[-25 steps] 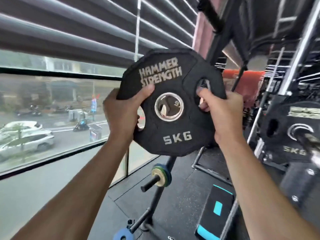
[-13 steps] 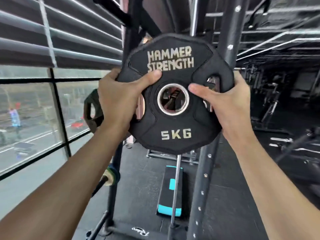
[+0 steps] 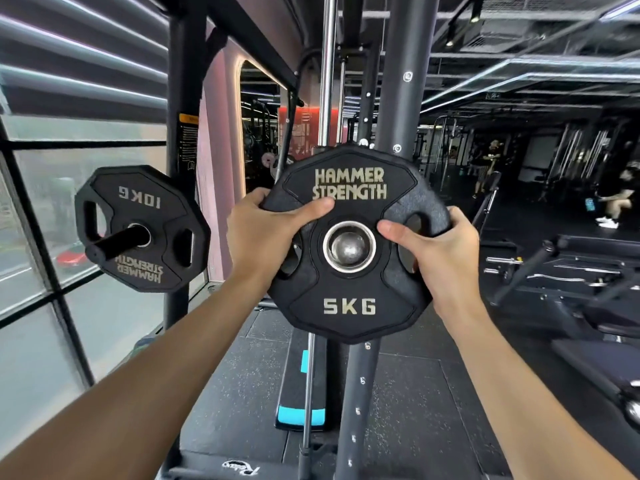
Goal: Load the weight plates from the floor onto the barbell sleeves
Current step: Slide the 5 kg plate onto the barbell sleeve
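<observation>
I hold a black 5 kg Hammer Strength plate [image 3: 349, 306] upright at chest height in front of me. My left hand [image 3: 266, 233] grips its left edge with the thumb across the face. My right hand [image 3: 440, 244] grips the right edge through a grip slot. A rounded metal end [image 3: 349, 249], likely the barbell sleeve tip, shows inside the plate's steel-ringed centre hole. To the left, a black 10 kg plate [image 3: 145, 209] sits upside down on a black peg [image 3: 114, 242] of the rack.
Dark rack uprights [image 3: 360, 393] and a chrome guide rod [image 3: 325, 81] stand right behind the plate. A black and cyan step platform [image 3: 294, 415] lies on the rubber floor. Windows fill the left. Benches and bars [image 3: 568, 271] are on the right; people stand far right.
The view swung right and the plate dropped lower in it. The 10 kg plate on its peg came into sight, and a metal end now shows in the plate's hole.
</observation>
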